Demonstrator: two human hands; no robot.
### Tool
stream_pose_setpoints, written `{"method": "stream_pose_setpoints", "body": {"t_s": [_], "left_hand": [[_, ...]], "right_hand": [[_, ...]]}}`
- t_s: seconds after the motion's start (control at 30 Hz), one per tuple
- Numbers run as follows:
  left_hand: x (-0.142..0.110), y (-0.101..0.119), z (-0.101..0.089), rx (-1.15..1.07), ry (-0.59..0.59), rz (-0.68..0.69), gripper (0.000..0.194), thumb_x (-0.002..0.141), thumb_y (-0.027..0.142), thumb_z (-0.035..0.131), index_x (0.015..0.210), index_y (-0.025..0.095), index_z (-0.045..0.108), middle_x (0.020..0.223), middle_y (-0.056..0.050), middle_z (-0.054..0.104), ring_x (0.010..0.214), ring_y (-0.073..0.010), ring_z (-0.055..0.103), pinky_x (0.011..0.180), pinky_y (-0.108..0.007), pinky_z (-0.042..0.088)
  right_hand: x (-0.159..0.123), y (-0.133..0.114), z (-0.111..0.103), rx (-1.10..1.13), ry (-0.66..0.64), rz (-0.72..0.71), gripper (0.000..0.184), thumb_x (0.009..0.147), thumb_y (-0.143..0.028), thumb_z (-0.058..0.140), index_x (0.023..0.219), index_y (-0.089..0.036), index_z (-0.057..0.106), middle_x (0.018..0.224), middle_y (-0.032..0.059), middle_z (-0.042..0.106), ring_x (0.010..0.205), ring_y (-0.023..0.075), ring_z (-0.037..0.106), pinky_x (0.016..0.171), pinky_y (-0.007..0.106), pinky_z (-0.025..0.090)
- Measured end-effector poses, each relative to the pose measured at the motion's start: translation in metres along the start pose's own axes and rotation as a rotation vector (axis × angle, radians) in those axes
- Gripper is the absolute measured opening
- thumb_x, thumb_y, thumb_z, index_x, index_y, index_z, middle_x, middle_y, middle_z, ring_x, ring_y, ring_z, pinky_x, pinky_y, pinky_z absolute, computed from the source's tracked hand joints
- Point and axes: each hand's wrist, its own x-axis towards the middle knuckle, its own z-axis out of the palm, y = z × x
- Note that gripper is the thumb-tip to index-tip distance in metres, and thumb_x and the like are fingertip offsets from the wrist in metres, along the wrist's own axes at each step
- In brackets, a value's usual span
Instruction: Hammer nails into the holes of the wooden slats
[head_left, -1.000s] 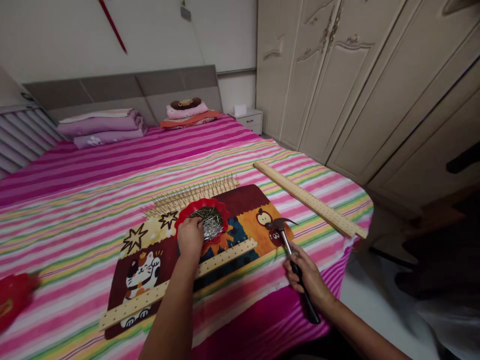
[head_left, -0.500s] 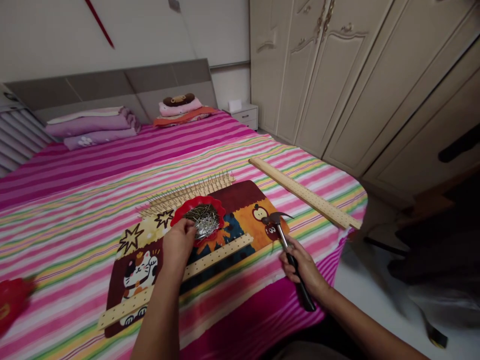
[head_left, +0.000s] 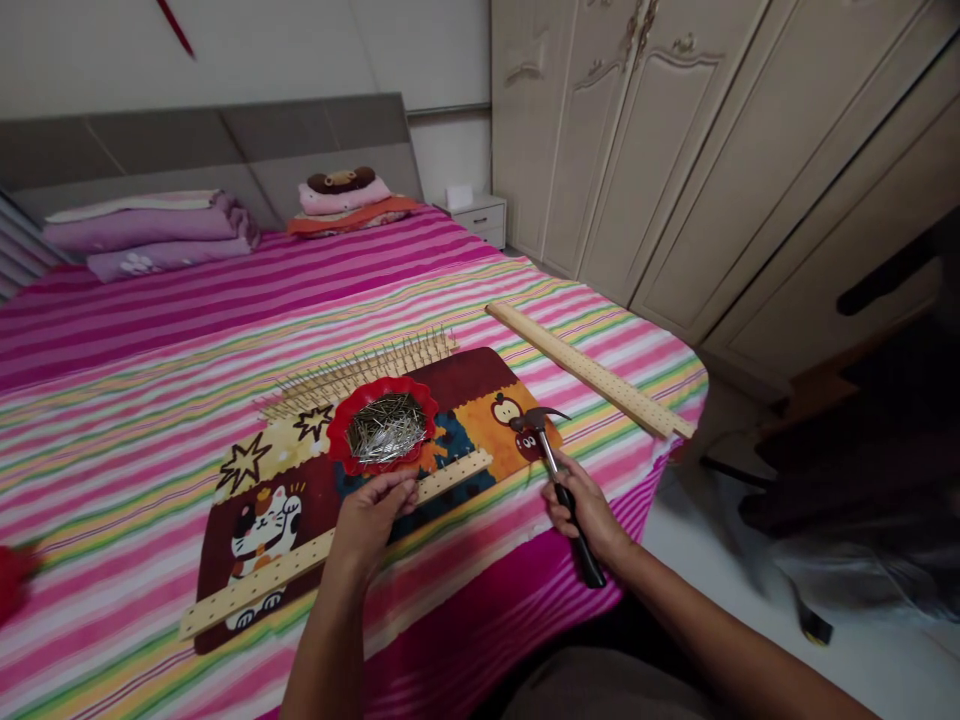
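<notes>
My left hand (head_left: 376,515) is closed in a pinch at the near edge of the red scalloped bowl (head_left: 337,425), just over a light wooden strip (head_left: 285,567) with rows of holes. A nail is in the pinch, mostly covered by the fingers. The bowl holds a heap of loose nails (head_left: 386,428). Several nails stand in the strip's right end. My right hand (head_left: 585,510) grips the black handle of a claw hammer (head_left: 545,440), its head up and pointing away over the patterned mat (head_left: 465,365).
Behind the bowl lie wooden strips studded with upright nails (head_left: 360,375). Longer perforated wooden strips (head_left: 585,370) rest at the right on the striped bedspread (head_left: 135,420). A red object (head_left: 13,580) sits at the left edge. Folded bedding (head_left: 150,230) and a wardrobe (head_left: 600,150) stand farther back.
My left hand has come out of the nails in the bowl and moved toward me, over the wooden strip. My right hand keeps holding the hammer. The view has shifted somewhat.
</notes>
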Motion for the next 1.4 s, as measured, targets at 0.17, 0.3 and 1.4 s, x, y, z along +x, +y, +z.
{"method": "stream_pose_setpoints", "body": {"t_s": [0.17, 0.3, 1.4], "left_hand": [[0.009, -0.012, 0.001, 0.018, 0.073, 0.054, 0.051, 0.04, 0.045, 0.079, 0.078, 0.013, 0.072, 0.055, 0.003, 0.061, 0.054, -0.007, 0.05, 0.057, -0.021, 0.044], [0.013, -0.014, -0.002, 0.046, 0.086, 0.036, 0.05, 0.038, 0.045, 0.079, 0.075, 0.013, 0.07, 0.055, 0.003, 0.061, 0.054, -0.008, 0.051, 0.057, -0.022, 0.044], [0.013, -0.038, 0.012, 0.457, 0.262, 0.423, 0.02, 0.065, 0.042, 0.061, 0.065, 0.022, 0.065, 0.069, -0.001, 0.065, 0.065, -0.0162, 0.058, 0.068, -0.028, 0.046]], "right_hand": [[0.001, 0.0, -0.001, 0.009, -0.006, 0.009, 0.049, 0.075, -0.029, 0.055, 0.123, -0.027, 0.044, 0.054, -0.0088, 0.05, 0.034, 0.0046, 0.035, 0.03, 0.01, 0.02], [0.0, -0.001, -0.001, 0.014, -0.007, 0.017, 0.047, 0.075, -0.029, 0.056, 0.121, -0.027, 0.045, 0.055, -0.0087, 0.05, 0.034, 0.0049, 0.035, 0.03, 0.01, 0.019], [-0.048, -0.034, 0.049, -0.321, -0.193, -0.015, 0.055, 0.082, -0.037, 0.054, 0.135, -0.027, 0.046, 0.062, -0.0055, 0.051, 0.041, 0.0066, 0.037, 0.033, 0.015, 0.024]]}}
